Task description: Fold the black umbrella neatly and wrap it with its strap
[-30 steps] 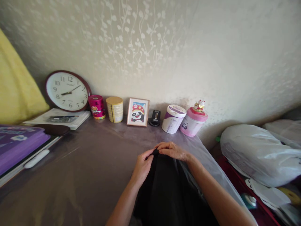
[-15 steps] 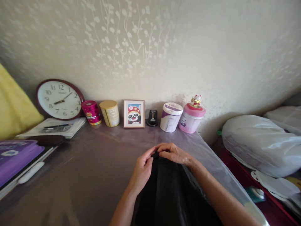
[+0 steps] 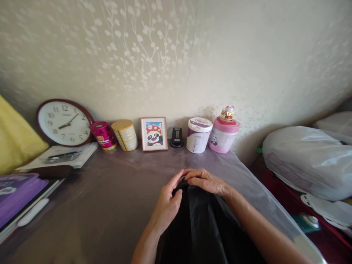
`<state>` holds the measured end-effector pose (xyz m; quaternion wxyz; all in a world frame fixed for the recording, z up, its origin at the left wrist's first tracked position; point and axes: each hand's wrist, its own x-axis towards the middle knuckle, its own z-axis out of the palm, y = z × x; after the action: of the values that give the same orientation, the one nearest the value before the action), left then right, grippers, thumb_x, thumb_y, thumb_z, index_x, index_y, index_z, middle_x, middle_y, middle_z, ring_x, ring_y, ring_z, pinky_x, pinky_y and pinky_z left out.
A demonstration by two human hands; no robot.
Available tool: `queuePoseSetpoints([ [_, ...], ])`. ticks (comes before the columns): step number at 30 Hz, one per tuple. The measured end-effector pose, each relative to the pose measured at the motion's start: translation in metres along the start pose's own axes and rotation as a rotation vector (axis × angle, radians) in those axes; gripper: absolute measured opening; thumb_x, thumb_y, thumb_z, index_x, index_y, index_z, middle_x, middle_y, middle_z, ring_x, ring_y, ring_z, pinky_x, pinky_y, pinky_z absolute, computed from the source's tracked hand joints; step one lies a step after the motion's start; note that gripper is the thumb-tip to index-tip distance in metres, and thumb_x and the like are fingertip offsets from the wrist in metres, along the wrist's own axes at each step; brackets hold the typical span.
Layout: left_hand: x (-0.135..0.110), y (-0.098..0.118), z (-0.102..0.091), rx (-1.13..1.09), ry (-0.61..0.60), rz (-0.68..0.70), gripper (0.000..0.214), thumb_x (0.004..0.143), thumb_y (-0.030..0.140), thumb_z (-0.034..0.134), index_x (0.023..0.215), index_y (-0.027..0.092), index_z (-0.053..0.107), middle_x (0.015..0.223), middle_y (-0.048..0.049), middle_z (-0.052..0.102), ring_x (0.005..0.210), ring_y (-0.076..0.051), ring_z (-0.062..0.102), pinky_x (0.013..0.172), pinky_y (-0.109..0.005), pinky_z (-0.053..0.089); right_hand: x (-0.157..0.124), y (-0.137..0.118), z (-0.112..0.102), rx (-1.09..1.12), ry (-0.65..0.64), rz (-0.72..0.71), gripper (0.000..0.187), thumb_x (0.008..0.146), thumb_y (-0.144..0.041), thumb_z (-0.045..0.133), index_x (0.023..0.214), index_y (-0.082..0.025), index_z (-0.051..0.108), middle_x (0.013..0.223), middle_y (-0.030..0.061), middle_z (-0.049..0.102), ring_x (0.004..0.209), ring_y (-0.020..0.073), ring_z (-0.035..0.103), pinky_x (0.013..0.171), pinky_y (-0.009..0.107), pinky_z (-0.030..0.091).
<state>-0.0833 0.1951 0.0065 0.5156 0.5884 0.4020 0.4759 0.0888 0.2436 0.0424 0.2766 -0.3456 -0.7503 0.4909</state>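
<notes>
In the head view, the right hand (image 3: 206, 180) has its fingers curled together, pinching the top of a black sheet (image 3: 203, 220), thin and softly creased, with a dull gloss along its long folds. The left hand (image 3: 167, 201) meets it there, thumb and forefinger set in a narrow curve around the dark tip; how firmly they press I cannot tell. The sheet runs from the fingertips toward the person, between the forearms, over the near part of the smooth, brownish-grey counter (image 3: 110, 205).

Along the wall (image 3: 165, 55), papered with pale leafy vines, stand a round-cornered clock (image 3: 64, 123), a glossy magenta can (image 3: 103, 135), a ribbed cream tin (image 3: 125, 135), a flat rectangular picture frame (image 3: 154, 134), a white-and-purple tub (image 3: 198, 135) and a pink tub (image 3: 224, 137). At right bulges a crinkled, translucent plastic bag (image 3: 305, 161).
</notes>
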Motion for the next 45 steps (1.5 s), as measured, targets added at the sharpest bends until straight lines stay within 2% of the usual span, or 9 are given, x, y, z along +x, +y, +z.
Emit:
queuePoseSetpoints([
  [6, 0.004, -0.003, 0.004, -0.007, 0.023, 0.01, 0.044, 0.084, 0.023, 0.045, 0.128, 0.024, 0.047, 0.135, -0.0009, 0.049, 0.125, -0.017, 0.042, 0.11, -0.035, 0.026, 0.0, 0.003, 0.002, 0.035, 0.079, 0.003, 0.015, 0.076, -0.02, 0.054, 0.08, -0.019, 0.068, 0.109, 0.0027, 0.063, 0.103, 0.0189, 0.056, 0.093, 0.033, 0.038],
  [14, 0.003, -0.006, 0.008, 0.019, 0.058, 0.035, 0.044, 0.086, 0.024, 0.044, 0.13, 0.027, 0.044, 0.137, 0.0007, 0.046, 0.126, -0.016, 0.041, 0.11, -0.034, 0.028, -0.003, -0.005, 0.007, -0.157, 0.178, -0.145, 0.017, 0.083, -0.026, 0.052, 0.074, -0.018, 0.064, 0.093, 0.0022, 0.064, 0.087, 0.0153, 0.058, 0.083, 0.028, 0.043],
  [19, 0.002, -0.008, 0.01, 0.081, 0.084, 0.055, 0.047, 0.087, 0.023, 0.043, 0.133, 0.027, 0.041, 0.138, -0.0001, 0.045, 0.127, -0.016, 0.04, 0.11, -0.035, 0.028, -0.004, -0.007, 0.007, -0.236, 0.212, -0.151, 0.02, 0.084, -0.024, 0.049, 0.071, -0.017, 0.063, 0.09, 0.0027, 0.064, 0.083, 0.0147, 0.059, 0.079, 0.027, 0.045],
  [27, 0.002, -0.005, 0.014, 0.224, 0.1, 0.17, 0.051, 0.086, 0.016, 0.038, 0.136, 0.024, 0.035, 0.138, -0.0023, 0.045, 0.125, -0.015, 0.042, 0.108, -0.034, 0.032, -0.005, -0.018, 0.013, -0.614, 0.32, -0.242, 0.012, 0.078, -0.018, 0.054, 0.076, -0.02, 0.065, 0.09, 0.0035, 0.065, 0.084, 0.0159, 0.059, 0.083, 0.03, 0.044],
  [29, 0.002, -0.006, 0.014, 0.235, 0.099, 0.171, 0.051, 0.086, 0.016, 0.038, 0.137, 0.023, 0.034, 0.137, -0.0035, 0.046, 0.124, -0.015, 0.044, 0.107, -0.034, 0.033, -0.004, -0.018, 0.014, -0.566, 0.323, -0.246, 0.015, 0.079, -0.017, 0.052, 0.073, -0.02, 0.065, 0.091, 0.0035, 0.065, 0.083, 0.015, 0.059, 0.081, 0.029, 0.044],
  [33, 0.001, -0.007, 0.013, 0.221, 0.082, 0.099, 0.051, 0.088, 0.019, 0.038, 0.138, 0.022, 0.031, 0.136, -0.0051, 0.047, 0.123, -0.016, 0.045, 0.107, -0.036, 0.032, 0.0, -0.011, 0.017, -0.264, 0.368, -0.154, 0.019, 0.081, -0.02, 0.05, 0.068, -0.019, 0.065, 0.093, 0.0031, 0.064, 0.084, 0.0138, 0.059, 0.079, 0.026, 0.045],
  [38, 0.001, -0.008, 0.008, 0.106, 0.093, 0.019, 0.05, 0.088, 0.028, 0.043, 0.137, 0.025, 0.033, 0.141, -0.0023, 0.041, 0.13, -0.018, 0.036, 0.11, -0.036, 0.026, 0.006, -0.004, 0.019, -0.002, 0.377, -0.022, 0.019, 0.079, -0.029, 0.057, 0.067, -0.018, 0.066, 0.093, 0.0028, 0.064, 0.089, 0.0156, 0.058, 0.084, 0.028, 0.042],
  [42, 0.002, -0.01, 0.007, 0.006, 0.092, -0.037, 0.049, 0.087, 0.033, 0.046, 0.135, 0.024, 0.037, 0.142, -0.0032, 0.039, 0.131, -0.019, 0.034, 0.111, -0.036, 0.024, 0.005, -0.002, 0.014, 0.14, 0.351, 0.041, 0.023, 0.08, -0.039, 0.057, 0.081, -0.018, 0.066, 0.09, 0.0026, 0.065, 0.087, 0.0161, 0.059, 0.084, 0.03, 0.043],
  [45, 0.003, -0.009, 0.008, -0.06, 0.099, -0.064, 0.054, 0.087, 0.034, 0.046, 0.138, 0.024, 0.03, 0.142, -0.0048, 0.039, 0.129, -0.02, 0.037, 0.108, -0.036, 0.029, 0.003, -0.002, 0.008, 0.19, 0.244, 0.081, 0.029, 0.077, -0.039, 0.062, 0.099, -0.02, 0.064, 0.099, 0.0035, 0.065, 0.091, 0.0165, 0.059, 0.085, 0.032, 0.043],
])
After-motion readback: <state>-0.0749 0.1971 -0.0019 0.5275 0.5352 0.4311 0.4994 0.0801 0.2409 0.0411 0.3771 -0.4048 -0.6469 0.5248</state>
